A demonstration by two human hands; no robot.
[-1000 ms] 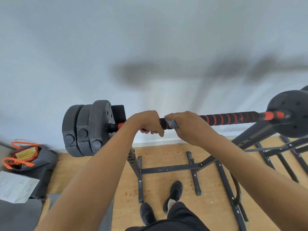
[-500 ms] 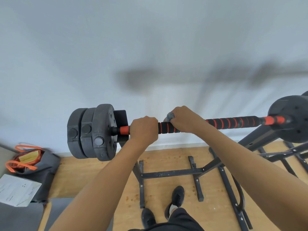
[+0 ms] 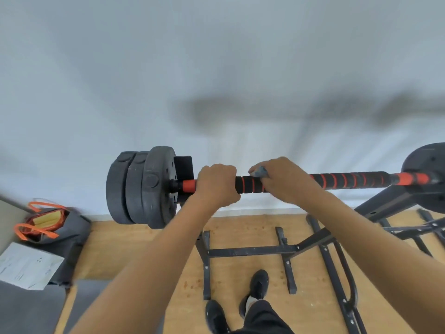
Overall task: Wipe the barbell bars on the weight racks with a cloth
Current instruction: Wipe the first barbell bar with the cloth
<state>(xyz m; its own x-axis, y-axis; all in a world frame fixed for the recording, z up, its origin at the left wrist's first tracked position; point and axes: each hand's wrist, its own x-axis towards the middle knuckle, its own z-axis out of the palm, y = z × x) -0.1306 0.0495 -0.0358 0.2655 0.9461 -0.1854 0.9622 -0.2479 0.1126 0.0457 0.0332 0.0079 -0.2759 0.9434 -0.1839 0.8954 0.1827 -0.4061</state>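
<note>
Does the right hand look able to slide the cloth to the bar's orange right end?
Probably yes: the right hand holds the cloth on the bar, and the striped stretch up to the orange end looks bare.

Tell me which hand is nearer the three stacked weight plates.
Left. The left hand grips the bar just beside the plates; the right hand, holding the cloth, sits farther along the bar.

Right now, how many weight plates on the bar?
4. Three stacked at the left end of the bar: outer plate, middle plate, inner plate. One right-end plate, cut by the frame; more may be hidden.
</note>
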